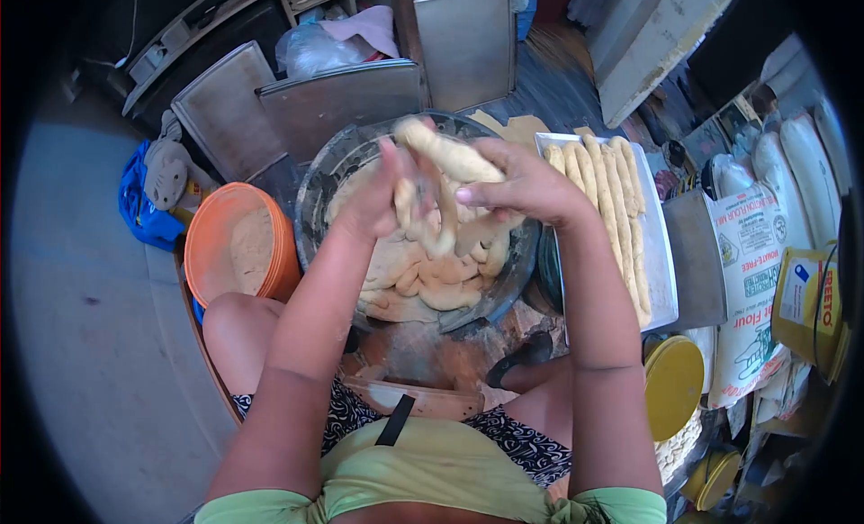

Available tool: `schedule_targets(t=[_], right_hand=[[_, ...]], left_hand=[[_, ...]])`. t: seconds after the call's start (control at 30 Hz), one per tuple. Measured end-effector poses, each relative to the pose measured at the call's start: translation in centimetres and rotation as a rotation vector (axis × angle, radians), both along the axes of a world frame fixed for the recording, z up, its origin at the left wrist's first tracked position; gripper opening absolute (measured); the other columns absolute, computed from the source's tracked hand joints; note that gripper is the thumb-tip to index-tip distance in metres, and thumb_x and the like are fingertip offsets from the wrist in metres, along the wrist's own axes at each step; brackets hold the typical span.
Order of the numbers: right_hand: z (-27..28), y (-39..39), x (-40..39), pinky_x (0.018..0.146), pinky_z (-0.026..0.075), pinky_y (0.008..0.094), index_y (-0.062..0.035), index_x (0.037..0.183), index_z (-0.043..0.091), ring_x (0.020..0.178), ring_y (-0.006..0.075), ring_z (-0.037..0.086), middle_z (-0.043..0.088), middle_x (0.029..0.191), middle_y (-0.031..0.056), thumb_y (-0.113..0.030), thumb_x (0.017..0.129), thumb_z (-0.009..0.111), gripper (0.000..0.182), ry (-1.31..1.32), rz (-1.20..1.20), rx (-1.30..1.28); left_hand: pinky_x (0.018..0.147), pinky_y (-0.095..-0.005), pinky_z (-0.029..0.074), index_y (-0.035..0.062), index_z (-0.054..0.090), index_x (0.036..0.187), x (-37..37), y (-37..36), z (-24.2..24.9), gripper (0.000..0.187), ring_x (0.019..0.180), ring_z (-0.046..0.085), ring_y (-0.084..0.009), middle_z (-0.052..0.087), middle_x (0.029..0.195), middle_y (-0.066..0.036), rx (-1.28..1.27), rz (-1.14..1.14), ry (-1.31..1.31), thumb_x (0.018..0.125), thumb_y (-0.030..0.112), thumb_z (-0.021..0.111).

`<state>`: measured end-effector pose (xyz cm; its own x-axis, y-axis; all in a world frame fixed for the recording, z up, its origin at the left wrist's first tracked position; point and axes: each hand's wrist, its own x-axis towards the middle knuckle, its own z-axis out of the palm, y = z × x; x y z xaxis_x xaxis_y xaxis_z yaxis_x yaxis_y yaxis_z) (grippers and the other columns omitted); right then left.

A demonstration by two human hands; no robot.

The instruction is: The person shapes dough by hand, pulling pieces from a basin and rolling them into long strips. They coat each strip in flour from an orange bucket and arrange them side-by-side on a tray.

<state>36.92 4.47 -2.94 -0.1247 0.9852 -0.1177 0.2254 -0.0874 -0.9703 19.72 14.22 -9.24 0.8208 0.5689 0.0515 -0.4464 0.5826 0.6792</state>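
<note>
Over a large dark basin (310, 186), both hands are raised with strands of pale dough (454, 157). My right hand (526, 182) is closed round one end of a thick dough strand. My left hand (373, 191) is beside the strands, smeared by motion, and its grip is hard to make out. A loop of dough hangs between the hands. More soft dough pieces (445, 281) lie heaped in the basin below. Right of the basin, a white tray (664, 281) holds several long dough rolls (612, 200) laid side by side.
An orange bucket (286, 254) with flour-like powder stands left of the basin. Metal trays (342, 105) lean behind it. At the right are a flour sack (751, 281), a yellow tub (801, 299) and a round yellow lid (673, 389). A wooden box (414, 400) lies near the legs.
</note>
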Motion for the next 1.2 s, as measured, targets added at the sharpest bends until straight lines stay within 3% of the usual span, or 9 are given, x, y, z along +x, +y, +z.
schedule_targets(t=[0.13, 0.2, 0.23, 0.43, 0.67, 0.8, 0.83, 0.93, 1.2], right_hand=[[-4.9, -3.2, 2.1, 0.061, 0.046, 0.0257, -0.0022, 0.097, 0.056, 0.065, 0.0106, 0.055, 0.057, 0.076, 0.0012, -0.035, 0.074, 0.072, 0.043, 0.122, -0.002, -0.112], [-7.9, -4.9, 2.5, 0.074, 0.046, 0.0292, -0.0015, 0.104, 0.053, 0.075, 0.0146, 0.057, 0.059, 0.084, 0.0044, -0.037, 0.076, 0.070, 0.049, -0.133, 0.068, -0.272], [-8.9, -6.0, 2.7, 0.079, 0.045, 0.0303, -0.0004, 0.107, 0.053, 0.081, 0.0167, 0.058, 0.060, 0.091, 0.0078, -0.039, 0.077, 0.069, 0.051, 0.012, -0.002, -0.182], [-2.0, -11.6, 12.5, 0.082, 0.046, 0.0284, -0.0025, 0.107, 0.054, 0.093, 0.0159, 0.056, 0.058, 0.097, 0.0076, -0.022, 0.081, 0.066, 0.035, -0.297, -0.350, -0.254], [-8.6, -20.5, 22.6, 0.088, 0.043, 0.0281, -0.0012, 0.105, 0.057, 0.099, 0.0165, 0.054, 0.059, 0.109, 0.0090, 0.000, 0.077, 0.059, 0.027, -0.123, -0.661, 0.225], [-14.2, -25.6, 24.9, 0.095, 0.039, 0.0295, -0.0003, 0.103, 0.059, 0.112, 0.0187, 0.050, 0.053, 0.125, 0.0118, 0.008, 0.075, 0.056, 0.029, -0.278, -0.719, -0.039], [-15.7, -26.6, 25.2, 0.096, 0.038, 0.0298, -0.0005, 0.102, 0.059, 0.114, 0.0195, 0.049, 0.052, 0.128, 0.0126, 0.008, 0.075, 0.055, 0.029, -0.365, -0.676, -0.033], [-16.8, -27.7, 26.0, 0.100, 0.035, 0.0310, -0.0008, 0.102, 0.059, 0.120, 0.0225, 0.046, 0.046, 0.134, 0.0140, 0.009, 0.072, 0.051, 0.032, -0.436, -0.612, -0.042], [-17.3, -22.8, 27.8, 0.103, 0.029, 0.0293, -0.0023, 0.121, 0.053, 0.124, 0.0240, 0.042, 0.049, 0.130, 0.0146, -0.002, 0.075, 0.044, 0.047, -0.075, -0.677, -0.066]], left_hand=[[0.048, -0.0195, 0.041, 0.0094, 0.051, 0.113, 2.6, 2.2, 11.0, 0.039, 0.057, 0.050, -0.0081, 0.057, 0.086, -0.010, 0.159, 0.052, -0.246, 0.092, 0.042, 0.049], [0.045, -0.0169, 0.039, 0.0064, 0.046, 0.126, 3.8, 2.1, 15.2, 0.047, 0.054, 0.046, -0.0029, 0.060, 0.108, -0.016, 0.217, 0.025, -0.260, 0.091, 0.038, 0.051], [0.037, -0.0233, 0.038, 0.0132, 0.057, 0.100, 4.8, 0.6, 17.0, 0.020, 0.049, 0.053, -0.0148, 0.063, 0.084, -0.015, 0.051, 0.100, -0.355, 0.091, 0.030, 0.052], [0.037, -0.0212, 0.040, 0.0045, 0.047, 0.122, 7.8, -4.5, 20.0, 0.035, 0.048, 0.053, -0.0121, 0.064, 0.096, -0.018, 0.609, 0.015, 0.219, 0.090, 0.020, 0.053], [0.045, -0.0176, 0.041, 0.0168, 0.040, 0.137, 14.3, -12.2, 14.6, 0.056, 0.050, 0.045, -0.0022, 0.059, 0.078, 0.000, 1.217, -0.221, 0.597, 0.087, 0.036, 0.059], [0.099, -0.0355, 0.034, 0.0154, 0.025, 0.143, 17.2, -17.7, 10.4, 0.063, 0.118, 0.046, -0.0330, 0.046, 0.130, -0.021, 1.394, -0.514, 0.661, 0.091, 0.043, 0.046], [0.088, -0.0374, 0.042, 0.0072, 0.030, 0.140, 18.7, -19.1, 3.9, 0.063, 0.101, 0.056, -0.0341, 0.058, 0.111, -0.022, 1.558, -0.184, 0.361, 0.089, 0.039, 0.049], [0.085, -0.0410, 0.043, 0.0003, 0.054, 0.116, 20.0, -22.3, 2.1, 0.045, 0.095, 0.057, -0.0368, 0.061, 0.100, -0.023, 1.389, -0.493, 0.515, 0.088, 0.036, 0.052], [0.090, -0.0405, 0.041, 0.0105, 0.044, 0.131, 21.8, -26.8, 1.5, 0.047, 0.100, 0.055, -0.0361, 0.057, 0.111, -0.022, 1.245, -0.727, 0.386, 0.090, 0.032, 0.052]])
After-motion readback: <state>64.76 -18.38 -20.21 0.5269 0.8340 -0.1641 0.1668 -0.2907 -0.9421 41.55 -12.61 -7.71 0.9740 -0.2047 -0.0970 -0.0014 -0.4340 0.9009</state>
